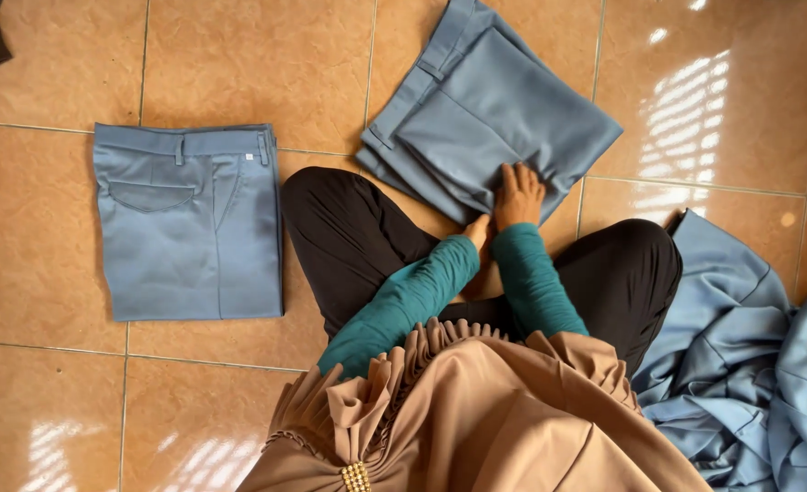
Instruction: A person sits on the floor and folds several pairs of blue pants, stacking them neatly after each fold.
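Floor (239, 64): glossy tan tile, grey grout. Loose pile (750, 374) of blue-grey cloth at right, crumpled. Folded trousers (189, 223) at left, flat, rectangular, smooth weave. Trousers (490, 109) ahead of knees: blue-grey, folded, lying askew. Right hand (518, 196) flat on their near edge, fingers spread, gripping nothing. Left hand (479, 232) at that edge, mostly hidden; grip cannot be told.

bare floor tiles (48, 401) left, heaped blue cloth (750, 383) blocking right
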